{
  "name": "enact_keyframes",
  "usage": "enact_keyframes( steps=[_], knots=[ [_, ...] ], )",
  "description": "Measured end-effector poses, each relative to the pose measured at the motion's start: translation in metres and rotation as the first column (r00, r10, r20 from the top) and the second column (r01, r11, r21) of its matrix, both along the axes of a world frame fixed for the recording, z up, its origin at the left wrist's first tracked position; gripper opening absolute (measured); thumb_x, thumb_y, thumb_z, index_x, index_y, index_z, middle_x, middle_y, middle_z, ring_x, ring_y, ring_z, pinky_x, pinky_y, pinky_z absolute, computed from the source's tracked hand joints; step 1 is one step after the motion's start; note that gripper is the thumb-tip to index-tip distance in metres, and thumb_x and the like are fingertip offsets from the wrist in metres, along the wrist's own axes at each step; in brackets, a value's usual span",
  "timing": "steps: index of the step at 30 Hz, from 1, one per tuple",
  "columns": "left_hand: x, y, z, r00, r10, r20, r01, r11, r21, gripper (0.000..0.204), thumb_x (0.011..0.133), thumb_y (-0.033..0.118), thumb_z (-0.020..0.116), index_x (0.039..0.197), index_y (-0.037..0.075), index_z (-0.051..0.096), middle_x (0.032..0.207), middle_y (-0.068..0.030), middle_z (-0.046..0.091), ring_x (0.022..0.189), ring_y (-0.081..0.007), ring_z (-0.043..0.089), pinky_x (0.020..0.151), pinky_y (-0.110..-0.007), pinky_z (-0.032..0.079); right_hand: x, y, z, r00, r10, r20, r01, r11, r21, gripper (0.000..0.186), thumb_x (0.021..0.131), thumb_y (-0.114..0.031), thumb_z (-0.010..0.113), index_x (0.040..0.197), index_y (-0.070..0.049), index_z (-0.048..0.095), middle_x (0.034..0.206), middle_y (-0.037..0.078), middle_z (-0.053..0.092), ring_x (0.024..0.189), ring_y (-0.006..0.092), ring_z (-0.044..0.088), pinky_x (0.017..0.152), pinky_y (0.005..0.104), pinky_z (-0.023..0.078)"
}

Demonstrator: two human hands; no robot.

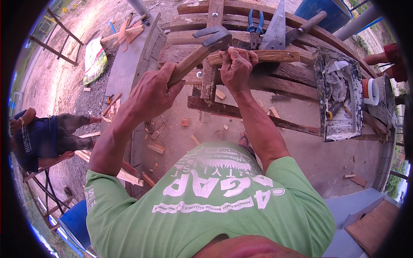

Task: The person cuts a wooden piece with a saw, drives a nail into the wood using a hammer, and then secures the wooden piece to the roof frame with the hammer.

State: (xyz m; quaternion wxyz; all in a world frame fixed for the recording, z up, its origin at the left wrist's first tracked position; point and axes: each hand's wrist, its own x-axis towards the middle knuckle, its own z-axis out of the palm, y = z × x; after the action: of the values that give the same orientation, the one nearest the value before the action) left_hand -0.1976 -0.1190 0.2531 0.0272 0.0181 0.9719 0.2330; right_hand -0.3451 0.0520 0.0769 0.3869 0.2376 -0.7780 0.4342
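My left hand (157, 92) is closed around the wooden handle of a claw hammer (185, 64). The hammer's dark metal head tilts up beside my other hand, over a slatted wooden bench. My right hand (238, 69) has its fingers curled closed on a short wooden strip (277, 56), which sticks out on both sides of the fist. Whether a nail is also pinched there is too small to tell. Just beyond lie pliers (255, 28) with blue handles, a grey triangular saw blade (274, 30) and a wooden-handled tool (306, 26).
A paint-spattered tray (322, 92) on the bench's right holds crumpled plastic and a yellow-handled screwdriver (334, 111). A blue bucket (320, 13) stands behind. Wood scraps (156, 148) litter the floor. At left, another person (43, 137) is near a concrete ledge (129, 64); someone's arm (383, 62) shows at far right.
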Motion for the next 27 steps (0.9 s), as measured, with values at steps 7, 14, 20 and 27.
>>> enact_keyframes(
  steps=[7, 14, 20, 27],
  knots=[
    [-0.004, -0.002, 0.012, 1.0, -0.024, -0.02, 0.023, 1.0, -0.021, 0.028, 0.089, 0.017, 0.066, 0.109, 0.001, 0.055, 0.074, -0.0233, 0.062, 0.07, -0.0428, 0.064, 0.064, -0.047, 0.047, 0.003, 0.004, 0.006, 0.996, 0.007, 0.084, -0.012, 0.998, 0.064, 0.006, 0.087, -0.016, 0.069, 0.091, -0.013, 0.072, 0.087, 0.002, 0.07, 0.091, 0.0185, 0.065, 0.099, 0.0428, 0.031],
    [-0.018, 0.002, 0.018, 0.995, -0.089, -0.041, 0.088, 0.996, -0.03, 0.026, 0.091, 0.017, 0.065, 0.111, 0.002, 0.055, 0.074, -0.0235, 0.062, 0.07, -0.0444, 0.063, 0.065, -0.047, 0.048, 0.008, 0.004, 0.01, 0.99, -0.01, 0.141, -0.017, 0.983, 0.185, 0.01, 0.086, -0.02, 0.069, 0.093, -0.015, 0.072, 0.093, -0.002, 0.072, 0.103, 0.0157, 0.062, 0.108, 0.051, 0.023],
    [-0.027, 0.014, 0.045, 0.985, -0.172, 0.03, 0.174, 0.981, -0.091, 0.027, 0.092, 0.014, 0.064, 0.114, 0.002, 0.054, 0.074, -0.0214, 0.064, 0.065, -0.038, 0.065, 0.06, -0.046, 0.048, 0.006, 0.008, 0.002, 0.985, -0.034, 0.172, 0.005, 0.986, 0.165, 0.008, 0.084, -0.021, 0.071, 0.088, -0.016, 0.074, 0.094, -0.004, 0.073, 0.105, 0.0145, 0.063, 0.113, 0.0552, 0.019],
    [-0.037, 0.015, 0.044, 0.973, -0.214, 0.082, 0.226, 0.954, -0.198, 0.022, 0.094, 0.014, 0.062, 0.109, 0.001, 0.052, 0.072, -0.0188, 0.062, 0.062, -0.0332, 0.064, 0.06, -0.046, 0.048, 0.008, 0.007, 0.008, 0.979, -0.057, 0.197, 0.003, 0.965, 0.264, 0.012, 0.089, -0.028, 0.069, 0.089, -0.018, 0.076, 0.095, -0.004, 0.073, 0.104, 0.0133, 0.063, 0.113, 0.0543, 0.019]
  ],
)
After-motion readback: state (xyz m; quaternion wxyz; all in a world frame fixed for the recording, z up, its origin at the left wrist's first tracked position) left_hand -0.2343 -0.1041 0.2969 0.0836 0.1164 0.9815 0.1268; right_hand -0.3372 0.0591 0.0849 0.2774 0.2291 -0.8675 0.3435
